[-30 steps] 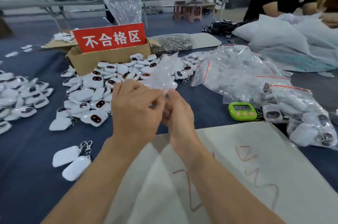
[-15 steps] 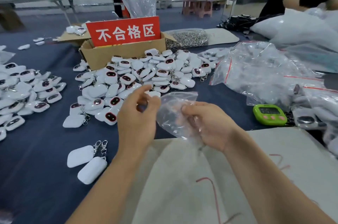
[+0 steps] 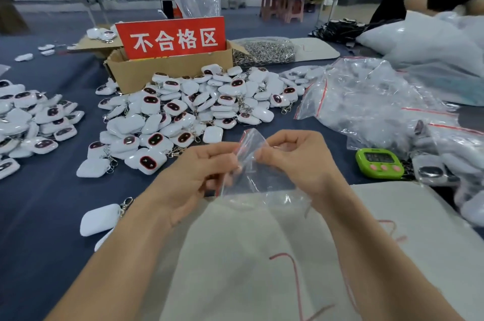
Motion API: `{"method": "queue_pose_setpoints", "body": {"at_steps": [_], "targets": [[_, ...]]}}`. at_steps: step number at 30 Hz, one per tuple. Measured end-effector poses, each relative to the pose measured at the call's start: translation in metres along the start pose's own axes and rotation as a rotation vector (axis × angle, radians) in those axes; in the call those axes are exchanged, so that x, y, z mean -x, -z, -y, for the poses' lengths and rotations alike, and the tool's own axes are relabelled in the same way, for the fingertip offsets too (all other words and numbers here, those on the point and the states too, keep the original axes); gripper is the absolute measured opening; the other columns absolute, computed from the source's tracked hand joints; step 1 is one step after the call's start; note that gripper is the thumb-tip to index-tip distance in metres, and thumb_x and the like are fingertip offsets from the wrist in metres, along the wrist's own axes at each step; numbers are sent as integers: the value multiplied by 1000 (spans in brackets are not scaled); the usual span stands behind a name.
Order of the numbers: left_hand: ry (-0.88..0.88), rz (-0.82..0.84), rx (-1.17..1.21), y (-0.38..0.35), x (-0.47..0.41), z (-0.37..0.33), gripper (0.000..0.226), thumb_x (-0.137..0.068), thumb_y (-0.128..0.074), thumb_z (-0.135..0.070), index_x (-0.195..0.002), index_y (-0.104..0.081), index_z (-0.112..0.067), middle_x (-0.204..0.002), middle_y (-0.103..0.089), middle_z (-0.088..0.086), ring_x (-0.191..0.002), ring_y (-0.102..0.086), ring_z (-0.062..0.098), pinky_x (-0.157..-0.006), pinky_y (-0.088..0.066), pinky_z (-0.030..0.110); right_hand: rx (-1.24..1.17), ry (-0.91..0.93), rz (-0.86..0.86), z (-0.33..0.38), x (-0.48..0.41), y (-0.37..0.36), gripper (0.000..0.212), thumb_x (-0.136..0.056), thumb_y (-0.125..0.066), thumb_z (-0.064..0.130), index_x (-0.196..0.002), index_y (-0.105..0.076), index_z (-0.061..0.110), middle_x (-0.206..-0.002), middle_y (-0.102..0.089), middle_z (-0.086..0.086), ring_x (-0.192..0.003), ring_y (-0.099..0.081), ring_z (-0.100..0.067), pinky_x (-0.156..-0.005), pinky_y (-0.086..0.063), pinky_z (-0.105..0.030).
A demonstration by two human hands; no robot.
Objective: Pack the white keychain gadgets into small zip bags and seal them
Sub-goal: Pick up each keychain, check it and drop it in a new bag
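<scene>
Pinching empty zip bag point(image 3: 252, 166) between left hand point(image 3: 195, 176), right hand point(image 3: 296, 161); cardboard box point(image 3: 146, 73) holds red sign point(image 3: 171, 37).

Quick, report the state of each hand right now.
Left hand: closed, fingers pinching one side of the small zip bag.
Right hand: closed, fingers pinching the other side of the same bag.

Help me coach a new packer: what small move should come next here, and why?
Probably pull the mouth of the small clear red-striped zip bag apart. The left hand and right hand both pinch its top edge, it looks empty, and the white keychain gadgets lie in a pile behind it.
</scene>
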State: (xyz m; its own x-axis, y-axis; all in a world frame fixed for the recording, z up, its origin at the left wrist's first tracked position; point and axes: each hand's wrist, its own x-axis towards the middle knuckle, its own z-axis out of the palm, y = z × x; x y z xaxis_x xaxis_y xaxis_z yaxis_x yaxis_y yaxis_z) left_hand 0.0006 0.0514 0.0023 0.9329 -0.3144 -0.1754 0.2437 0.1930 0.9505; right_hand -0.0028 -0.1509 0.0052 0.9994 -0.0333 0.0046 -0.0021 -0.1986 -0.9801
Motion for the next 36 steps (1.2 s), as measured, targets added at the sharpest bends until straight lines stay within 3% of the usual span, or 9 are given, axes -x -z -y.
{"method": "queue_pose_setpoints", "body": {"at_steps": [4, 8, 12, 16, 22, 26, 29, 32, 36], "targets": [[-255, -634, -35, -6, -10, 7, 32, -80, -70, 10, -74, -70, -22, -70, -61, -1, -61, -54, 13, -68, -46, 33, 125, 168, -405, -6, 0, -10, 31, -72, -86, 41, -102, -77, 38, -103, -74, 19, -96, -66, 9, -83, -48, -5], [-864, -1037, -646, -1, 3, 3, 31, -94, -61, -14, -116, -64, -35, -89, -66, -22, -74, -60, -2, -76, -49, 17, 100, 214, -373, -2, 3, -11, 12, -80, -74, 46, -86, -77, 36, -87, -74, 18, -79, -64, 3, -73, -43, -11], [-915, -613, -1126, -43, 6, 28, 76, -89, -63, -1, -155, -37, -26, -108, -72, -4, -90, -59, 14, -83, -42, 22, -182, 65, 114, 1, 9, -31, 18, -87, -69, 40, -83, -79, 25, -80, -77, 2, -69, -66, -12, -70, -57, -36], [-645, -369, -938, -51, 11, 33, 99, -86, -64, -1, -155, -16, -53, -116, -63, -37, -100, -62, -11, -87, -36, -4, -117, 14, -29, -7, 1, -25, 24, -90, -60, 6, -79, -78, 17, -75, -77, -2, -63, -67, -15, -67, -55, -32], [-767, -792, -1202, -48, 10, 17, 67, -76, -72, -37, -141, -58, -25, -75, -46, -14, -72, -44, 12, -76, -34, 28, -2, 66, 11, -4, 2, -21, 24, -75, -53, 9, -71, -75, 19, -64, -74, -3, -54, -61, -8, -59, -45, -22], [-796, -868, -1215, -37, 14, 11, 61, -69, -67, 1, -125, -71, -22, -65, -41, -13, -62, -36, 15, -73, -36, 33, 125, 109, -143, -7, -1, -20, 14, -81, -66, 16, -71, -73, 21, -58, -68, -3, -53, -55, -10, -53, -44, -25], [-1045, -900, -1280, -41, 22, 6, 65, -58, -50, 1, -114, -77, -19, -66, -44, -11, -66, -40, 21, -74, -32, 34, 252, 160, -239, -11, -1, -25, 19, -87, -66, 12, -72, -72, 22, -56, -67, 9, -48, -53, -3, -51, -41, -15], [-1149, -673, -1365, -55, 24, 13, 57, -63, -60, -4, -114, -77, -20, -96, -69, -3, -91, -55, 26, -84, -36, 37, 215, 185, -189, -10, 2, -29, 26, -85, -58, 6, -76, -69, 28, -57, -64, 17, -51, -54, 0, -52, -38, -10], [-947, -277, -1409, -51, 23, 13, 80, -59, -65, -24, -139, -62, -22, -149, -53, -3, -139, -43, 21, -117, -24, 30, 325, 171, -154, -15, -4, -18, 30, -88, -60, 3, -71, -64, 28, -49, -56, 20, -47, -50, 0, -47, -35, -9]]}}
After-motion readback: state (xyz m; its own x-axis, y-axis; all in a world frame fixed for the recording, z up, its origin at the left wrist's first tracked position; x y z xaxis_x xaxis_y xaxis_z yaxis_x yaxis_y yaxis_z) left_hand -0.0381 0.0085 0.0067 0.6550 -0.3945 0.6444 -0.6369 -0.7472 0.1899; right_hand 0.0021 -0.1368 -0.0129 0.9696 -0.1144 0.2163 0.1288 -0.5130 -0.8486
